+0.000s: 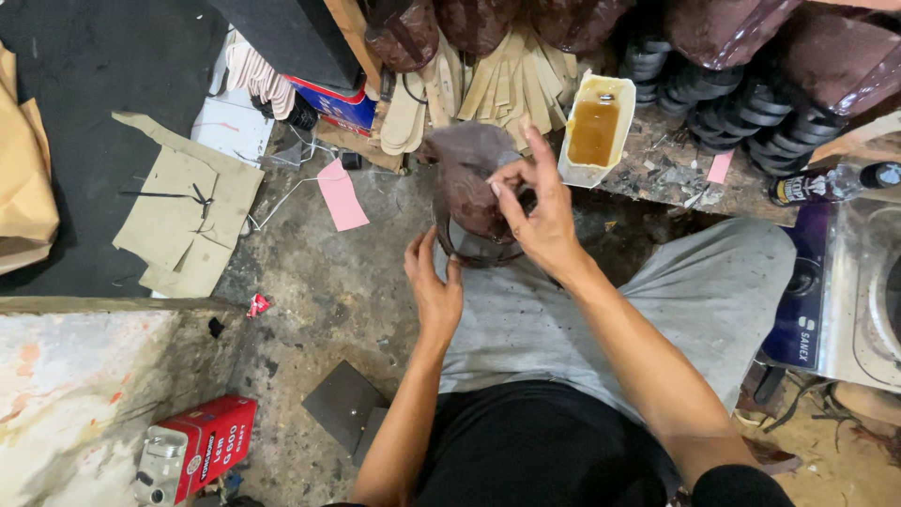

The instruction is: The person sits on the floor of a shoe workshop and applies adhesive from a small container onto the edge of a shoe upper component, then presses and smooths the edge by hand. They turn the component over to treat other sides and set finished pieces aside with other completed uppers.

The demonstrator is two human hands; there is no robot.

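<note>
Fingers (511, 178) of the right hand (540, 221) pinched together on the top edge of a dark brown leather shoe upper (469, 174), thumb and forefinger nearly closed on the material, other fingers spread upward. Left hand (434, 286) sits just below, fingers loosely curled against the lower rim of the upper, steadying it over the grey-trousered lap (601, 310). Upper stands roughly upright between both hands. Just right of the right fingers: white rectangular tub of amber glue (594, 127) on a rough wooden tabletop (676, 178). Above the fingers: fan of tan insoles (507, 84) and stacked black rubber soles (751, 122). Left of the fingers, apart: pink paper slip (341, 199) and beige cardboard pieces (188, 211) on the floor. Step in hand looks like pressing or folding the upper's edge. Next move likely needs a firm pinch along the rim while the left hand keeps it from turning.
</note>
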